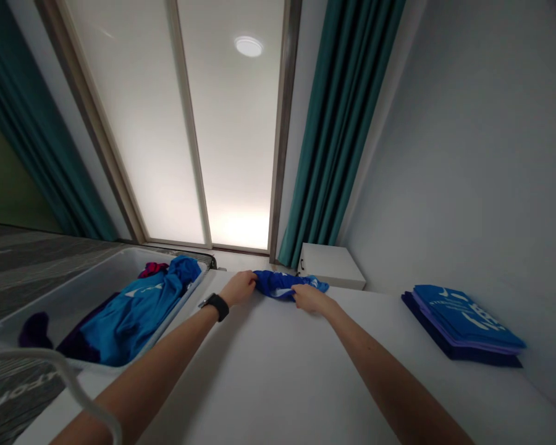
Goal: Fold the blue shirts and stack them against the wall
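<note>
A crumpled blue garment [285,284] with white print lies at the far edge of the white table [269,377]. My left hand [241,287], with a black watch on its wrist, grips the garment's left end with curled fingers. Gripping its right side is my right hand [308,298], fingers pinched on the cloth. Both arms reach straight out over the table.
A clear plastic bin [81,290] at the left holds blue, purple and dark red clothes. A stack of folded blue garments [463,321] lies at the right by the wall. A small white box [331,264] stands beyond the table, below teal curtains and a frosted window.
</note>
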The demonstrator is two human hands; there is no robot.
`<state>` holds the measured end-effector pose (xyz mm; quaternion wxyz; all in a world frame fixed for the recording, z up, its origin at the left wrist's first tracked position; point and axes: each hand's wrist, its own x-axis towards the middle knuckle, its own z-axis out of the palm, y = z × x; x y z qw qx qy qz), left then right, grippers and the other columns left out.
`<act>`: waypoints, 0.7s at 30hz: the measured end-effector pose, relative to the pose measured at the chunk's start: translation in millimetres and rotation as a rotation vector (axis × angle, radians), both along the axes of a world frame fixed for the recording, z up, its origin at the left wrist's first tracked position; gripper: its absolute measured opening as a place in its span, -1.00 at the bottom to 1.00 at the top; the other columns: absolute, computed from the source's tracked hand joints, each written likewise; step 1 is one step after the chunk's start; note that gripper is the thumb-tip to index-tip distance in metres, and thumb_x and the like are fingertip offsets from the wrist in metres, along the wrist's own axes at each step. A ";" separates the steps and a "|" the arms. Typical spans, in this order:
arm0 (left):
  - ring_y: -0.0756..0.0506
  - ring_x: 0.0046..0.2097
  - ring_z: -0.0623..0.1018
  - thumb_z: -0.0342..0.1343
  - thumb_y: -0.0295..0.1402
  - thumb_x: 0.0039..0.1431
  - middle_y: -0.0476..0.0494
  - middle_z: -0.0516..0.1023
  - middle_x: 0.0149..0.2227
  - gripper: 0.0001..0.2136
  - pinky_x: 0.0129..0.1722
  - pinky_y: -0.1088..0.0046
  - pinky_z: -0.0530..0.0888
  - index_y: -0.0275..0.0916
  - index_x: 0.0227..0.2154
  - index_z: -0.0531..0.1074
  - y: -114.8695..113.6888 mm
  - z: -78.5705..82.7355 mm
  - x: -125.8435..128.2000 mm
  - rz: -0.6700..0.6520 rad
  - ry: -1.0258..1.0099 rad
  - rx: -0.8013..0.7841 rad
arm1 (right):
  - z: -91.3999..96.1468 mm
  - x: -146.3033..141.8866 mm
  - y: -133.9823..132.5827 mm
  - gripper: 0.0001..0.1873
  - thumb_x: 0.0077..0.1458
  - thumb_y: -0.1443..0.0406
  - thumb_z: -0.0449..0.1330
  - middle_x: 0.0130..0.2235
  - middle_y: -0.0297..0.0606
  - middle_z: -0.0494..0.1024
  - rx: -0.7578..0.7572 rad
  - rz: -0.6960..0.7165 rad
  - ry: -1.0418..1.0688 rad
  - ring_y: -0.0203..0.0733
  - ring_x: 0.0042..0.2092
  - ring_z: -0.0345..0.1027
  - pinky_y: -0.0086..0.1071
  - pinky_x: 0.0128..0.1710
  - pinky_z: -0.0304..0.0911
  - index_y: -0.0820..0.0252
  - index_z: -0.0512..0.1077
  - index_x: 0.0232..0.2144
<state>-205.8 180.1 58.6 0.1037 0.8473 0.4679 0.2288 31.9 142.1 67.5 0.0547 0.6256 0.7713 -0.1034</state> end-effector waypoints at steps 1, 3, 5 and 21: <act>-0.16 -0.25 0.56 -0.07 -0.58 0.02 -0.19 0.55 -0.35 -0.75 -0.13 0.32 0.44 -0.25 -0.47 0.51 -0.2 -5.1 -1.6 0.007 -0.002 -0.009 | -0.1 -4.1 4.3 -0.69 0.28 0.20 0.09 0.01 -0.16 0.45 0.027 0.000 0.008 -0.12 -0.03 0.39 -0.15 -0.05 0.33 0.19 0.36 0.01; -0.17 -0.18 0.56 -0.07 -0.58 0.03 -0.22 0.57 -0.26 -0.73 -0.07 0.31 0.44 -0.27 -0.39 0.53 -1.1 -13.7 -3.5 0.020 -0.015 -0.014 | -1.1 -10.1 13.1 -0.73 0.33 0.29 -0.03 -0.01 -0.12 0.49 0.084 -0.029 0.032 -0.12 0.00 0.39 -0.21 -0.04 0.28 0.18 0.35 0.01; -0.18 -0.09 0.55 -0.07 -0.59 0.04 -0.25 0.56 -0.15 -0.70 0.01 0.30 0.41 -0.28 -0.28 0.54 -2.4 -20.6 -3.6 0.027 -0.033 -0.009 | -4.0 -11.2 21.2 -0.67 0.32 0.38 -0.13 -0.02 -0.04 0.51 0.136 -0.091 0.040 -0.09 0.02 0.40 -0.25 -0.07 0.24 0.20 0.34 0.01; -0.17 0.13 0.40 -0.12 -0.55 0.19 -0.28 0.40 0.10 -0.61 0.18 0.20 0.33 -0.30 0.05 0.36 9.4 15.5 35.7 0.123 -0.331 0.237 | 30.1 37.0 27.4 -0.62 0.32 0.26 -0.24 -0.22 -0.14 0.58 0.471 -0.509 0.472 -0.13 -0.16 0.46 -0.36 -0.24 0.27 0.14 0.30 -0.02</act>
